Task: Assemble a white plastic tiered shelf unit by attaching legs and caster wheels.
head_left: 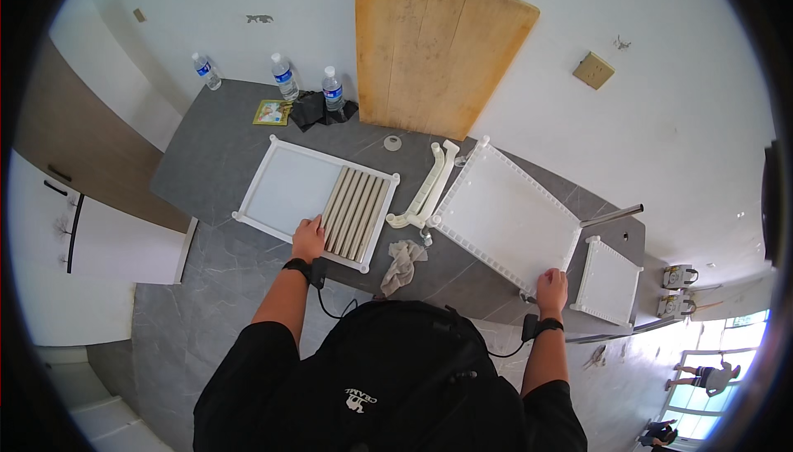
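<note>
Several shiny metal tubes (358,208) lie side by side on the right part of a white rectangular shelf panel (285,179). My left hand (309,239) is at the left edge of this row, its fingers closed around the nearest tube. To the right, a larger white shelf panel (508,208) with a perforated rim rests tilted on the table. A metal tube (613,216) sticks out from its right corner. My right hand (552,290) has its fingers curled at the panel's near right corner, gripping the rim; the fingertips are partly hidden.
Curved white plastic legs (429,188) and a crumpled cloth (403,267) lie between the panels on the grey table (211,134). A smaller white panel (609,281) sits at the right. Bottles (284,77) and a wooden board (434,47) stand by the wall. People (710,376) are far right.
</note>
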A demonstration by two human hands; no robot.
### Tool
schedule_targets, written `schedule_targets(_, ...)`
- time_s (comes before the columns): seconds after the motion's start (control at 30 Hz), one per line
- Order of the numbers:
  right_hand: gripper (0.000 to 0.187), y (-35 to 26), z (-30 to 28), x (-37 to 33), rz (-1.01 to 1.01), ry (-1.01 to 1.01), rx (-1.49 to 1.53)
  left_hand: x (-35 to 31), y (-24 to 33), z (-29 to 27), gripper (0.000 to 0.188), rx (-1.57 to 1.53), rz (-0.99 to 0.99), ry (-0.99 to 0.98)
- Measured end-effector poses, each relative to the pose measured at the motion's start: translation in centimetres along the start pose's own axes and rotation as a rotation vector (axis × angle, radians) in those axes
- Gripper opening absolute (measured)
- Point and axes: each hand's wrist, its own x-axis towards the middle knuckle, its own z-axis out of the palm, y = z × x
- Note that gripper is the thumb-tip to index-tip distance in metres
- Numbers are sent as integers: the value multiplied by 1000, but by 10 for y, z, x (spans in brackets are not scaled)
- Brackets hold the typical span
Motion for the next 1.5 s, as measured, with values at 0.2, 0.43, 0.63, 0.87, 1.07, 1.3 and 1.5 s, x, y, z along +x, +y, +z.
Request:
schedule_targets(0.2, 13, 4, 0, -5, -17, 13, 10, 1, 6, -1, 45, -24, -25, -46)
schedule_targets(0.43, 16, 11, -4, -4, -5, -25, 29, 20, 6, 1, 38, 19, -98, -162)
schedule_targets(0.63, 17, 16, -6, -3, -2, -42, 35, 13, 13, 2, 42, 107, -122, -42)
schedule_targets(0.87, 20, 16, -7, -2, -21, -98, 197, -41, 18, 0, 50, 121, -147, 147)
schedule_targets(1.07, 26, 51, -9, 11, -40, -284, 491, -88, 88, 40, 44, 155, -173, 157)
schedule_targets(1.3, 32, 73, -42, 14, -94, -745, 735, -123, 228, 105, 43, -233, 217, 120)
schedule_targets(1.5, 24, 139, -27, 57, 181, -264, 985, -136, 348, 137, 56, -877, -256, -282)
